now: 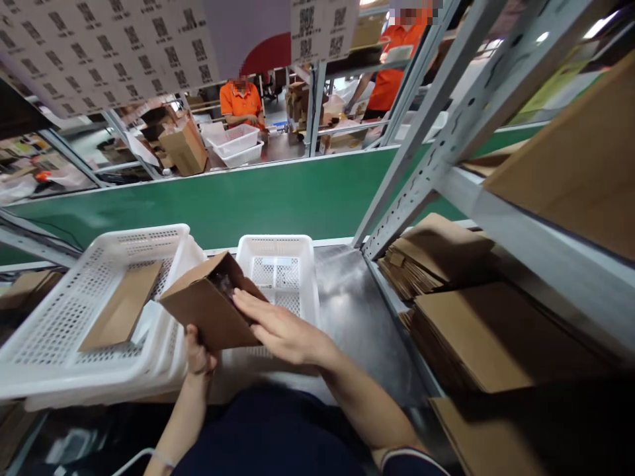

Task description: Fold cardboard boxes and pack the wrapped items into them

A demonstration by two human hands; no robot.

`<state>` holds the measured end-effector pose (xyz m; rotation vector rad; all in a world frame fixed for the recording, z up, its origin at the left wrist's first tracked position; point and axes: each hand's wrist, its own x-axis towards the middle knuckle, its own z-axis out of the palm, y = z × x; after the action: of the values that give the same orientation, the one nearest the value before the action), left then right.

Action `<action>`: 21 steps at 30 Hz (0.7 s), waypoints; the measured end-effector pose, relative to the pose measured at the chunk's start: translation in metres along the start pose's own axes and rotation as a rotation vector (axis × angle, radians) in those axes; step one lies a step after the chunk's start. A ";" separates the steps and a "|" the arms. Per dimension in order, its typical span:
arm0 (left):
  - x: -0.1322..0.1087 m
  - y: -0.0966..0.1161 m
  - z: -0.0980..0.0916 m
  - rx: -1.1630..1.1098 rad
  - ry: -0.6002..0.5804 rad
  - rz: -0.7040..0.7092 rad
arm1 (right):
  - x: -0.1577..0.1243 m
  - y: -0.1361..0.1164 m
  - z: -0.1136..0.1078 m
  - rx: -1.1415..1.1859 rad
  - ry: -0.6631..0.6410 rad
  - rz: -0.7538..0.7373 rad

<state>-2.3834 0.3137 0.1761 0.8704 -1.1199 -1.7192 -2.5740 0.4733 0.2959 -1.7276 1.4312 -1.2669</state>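
Note:
A brown cardboard box (211,314) is held up, tilted, in front of my body, with its open side facing up and to the right. Something dark and shiny, perhaps plastic wrap, shows inside the opening. My left hand (198,350) grips the box from below at its lower left. My right hand (278,328) lies with fingers stretched out and together against the open side of the box. Behind the box is a small white perforated basket (313,284).
A large white basket (94,254) at the left holds a flat cardboard piece (124,307). Stacked cardboard (476,330) fills the metal rack (421,178) at the right. Beyond the green panel (278,198), two people in orange work.

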 end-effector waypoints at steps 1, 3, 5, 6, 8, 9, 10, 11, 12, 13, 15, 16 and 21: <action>0.003 0.002 0.008 0.032 0.029 0.044 | 0.001 0.011 -0.002 0.027 0.055 0.040; 0.014 0.005 0.025 0.175 -0.009 0.142 | -0.002 0.039 -0.002 0.005 0.268 0.169; 0.029 0.004 0.040 0.429 -0.108 0.196 | -0.016 0.073 0.001 -0.103 0.553 0.339; 0.035 0.004 0.046 0.581 -0.144 0.217 | -0.028 0.089 0.003 -0.149 0.671 0.421; 0.044 0.004 0.055 0.884 -0.210 0.305 | -0.058 0.114 0.012 -0.175 0.790 0.533; 0.044 0.007 0.058 1.009 -0.243 0.383 | -0.074 0.122 0.019 -0.158 0.797 0.561; 0.042 0.011 0.061 1.104 -0.265 0.481 | -0.089 0.126 0.026 -0.140 0.792 0.578; 0.039 0.016 0.064 1.165 -0.270 0.587 | -0.103 0.126 0.034 -0.126 0.789 0.590; 0.034 0.023 0.067 1.192 -0.262 0.687 | -0.113 0.124 0.043 -0.118 0.795 0.601; 0.029 0.030 0.071 1.177 -0.246 0.769 | -0.119 0.119 0.050 -0.108 0.805 0.608; 0.018 0.041 0.084 1.047 -0.237 0.821 | -0.122 0.108 0.061 -0.090 0.832 0.609; 0.012 0.043 0.091 0.949 -0.260 0.759 | -0.120 0.102 0.063 -0.060 0.862 0.598; -0.014 0.007 0.118 0.494 -0.572 -0.050 | -0.113 0.077 0.054 0.413 1.214 0.335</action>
<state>-2.4802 0.3623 0.2251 0.7045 -1.9773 -1.8159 -2.5556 0.5521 0.1729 -0.3078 1.7195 -2.3259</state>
